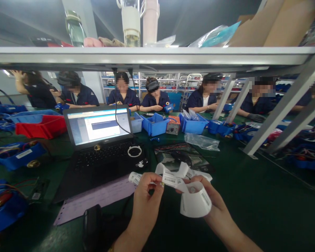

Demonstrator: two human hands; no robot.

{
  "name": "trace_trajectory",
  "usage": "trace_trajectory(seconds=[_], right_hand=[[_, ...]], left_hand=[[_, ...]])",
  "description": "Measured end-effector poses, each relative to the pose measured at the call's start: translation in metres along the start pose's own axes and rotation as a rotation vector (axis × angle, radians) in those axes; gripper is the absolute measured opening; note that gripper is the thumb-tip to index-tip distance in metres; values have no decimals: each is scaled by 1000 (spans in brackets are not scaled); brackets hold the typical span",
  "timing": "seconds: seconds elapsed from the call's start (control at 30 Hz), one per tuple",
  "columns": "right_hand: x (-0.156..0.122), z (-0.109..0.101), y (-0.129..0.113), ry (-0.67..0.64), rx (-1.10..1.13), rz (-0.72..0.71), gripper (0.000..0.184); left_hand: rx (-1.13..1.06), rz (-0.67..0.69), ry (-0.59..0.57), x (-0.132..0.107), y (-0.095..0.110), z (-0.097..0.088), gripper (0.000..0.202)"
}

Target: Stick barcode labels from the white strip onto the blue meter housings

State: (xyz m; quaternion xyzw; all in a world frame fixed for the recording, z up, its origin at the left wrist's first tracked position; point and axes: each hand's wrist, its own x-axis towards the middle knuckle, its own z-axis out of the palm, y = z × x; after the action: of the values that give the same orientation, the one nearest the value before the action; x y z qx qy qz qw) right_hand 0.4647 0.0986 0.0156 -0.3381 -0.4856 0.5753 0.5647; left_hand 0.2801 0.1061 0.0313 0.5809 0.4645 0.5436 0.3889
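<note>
Both my hands hold a curled white strip of barcode labels [185,185] just above the green table [252,196]. My left hand [146,197] pinches the strip near its left end, thumb and fingers closed on one label. My right hand [212,203] grips the other part, where the strip loops down over my fingers. Directly behind the strip lies an open black laptop [99,147] with a lit screen, and a white ring [134,151] rests on its keyboard.
A pale paper sheet [94,201] lies under the laptop's front edge, and a black device [93,227] sits near my left arm. Blue bins [154,124], a red bin [42,127] and a plastic bag [202,141] line the table. Several people in dark uniforms sit opposite under a metal shelf [147,56].
</note>
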Motion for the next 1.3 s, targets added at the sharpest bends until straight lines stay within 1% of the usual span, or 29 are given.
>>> trace_trajectory(seconds=[0.07,0.17,0.23,0.33,0.4,0.47,0.53,0.57,0.6,0.63,0.7,0.77,0.8,0.87,0.93,1.07,1.17,1.3], right_hand=[[1,-2,1,-17,-31,-19,30],[4,-4,3,-98,-71,-74,25],[5,-3,3,-143,-68,-114,23],[3,1,0,-192,-127,-140,21],[1,2,-2,-242,-262,-190,27],[-1,2,-4,-307,-469,-306,34],[-1,1,-5,-388,-686,-429,36],[-1,0,-4,-398,-768,-483,37],[-1,-1,-4,-378,-821,-518,40],[0,-2,-3,-328,-845,-542,42],[1,-4,-2,-196,-835,-553,45],[2,-4,-2,-113,-794,-537,45],[2,-4,-2,-108,-773,-521,46],[2,-3,-3,-147,-752,-494,46],[1,-2,-3,-199,-755,-489,40],[2,-1,-4,-205,-752,-458,17],[3,-2,-6,-209,-725,-405,9],[1,-1,-9,-217,-692,-377,3]], left_hand=[[-19,18,-1,0,0,0,17],[-119,36,-12,1,0,1,14],[-246,28,-55,1,2,2,15],[-458,-32,-106,1,4,3,20],[-557,-90,-91,1,4,3,23],[-631,-149,-55,2,3,3,26],[-705,-201,-14,4,2,2,30],[-734,-223,0,4,1,1,32],[-754,-241,12,5,1,1,33],[-759,-258,18,5,2,1,34],[-736,-296,-10,5,2,2,34],[-699,-341,-74,3,3,3,34],[-682,-357,-114,2,4,4,35],[-657,-374,-185,0,4,6,37],[-633,-369,-223,-1,3,7,38],[-628,-358,-216,-1,0,6,37],[-630,-359,-189,1,-2,5,36],[-629,-365,-123,5,0,3,35]])
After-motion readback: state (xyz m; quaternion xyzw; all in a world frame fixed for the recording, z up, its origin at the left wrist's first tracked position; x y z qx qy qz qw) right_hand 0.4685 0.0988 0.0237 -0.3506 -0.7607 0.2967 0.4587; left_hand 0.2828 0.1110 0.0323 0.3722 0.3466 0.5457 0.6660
